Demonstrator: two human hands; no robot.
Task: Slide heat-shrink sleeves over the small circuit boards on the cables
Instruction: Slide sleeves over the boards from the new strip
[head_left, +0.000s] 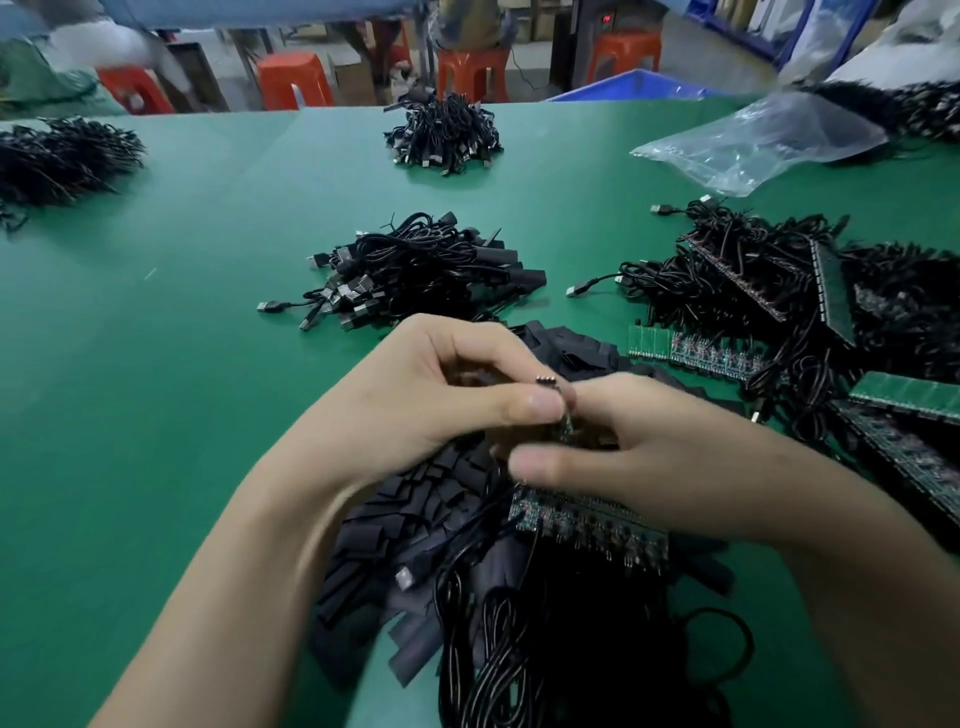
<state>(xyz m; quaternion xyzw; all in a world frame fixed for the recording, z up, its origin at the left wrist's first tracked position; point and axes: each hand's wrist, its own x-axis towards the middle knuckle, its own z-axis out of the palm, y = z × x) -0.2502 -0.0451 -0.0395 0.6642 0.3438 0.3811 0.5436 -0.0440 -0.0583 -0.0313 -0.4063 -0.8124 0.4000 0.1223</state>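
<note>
My left hand (447, 395) and my right hand (639, 457) meet at the middle of the view, above a heap of flat black heat-shrink sleeves (415, 525). Between their fingertips they pinch a small circuit board (565, 423) with a dark end piece (546, 382) sticking up. Whether a sleeve is on it is hidden by my fingers. A strip of joined boards (582, 525) with black cables (498, 660) lies just under my right hand.
On the green table (156, 364) sit a pile of sleeved cables (415, 270) ahead, further bundles at the far centre (444, 132) and far left (62, 156), tangled cables with board strips (779, 291) at the right, and a clear plastic bag (758, 140).
</note>
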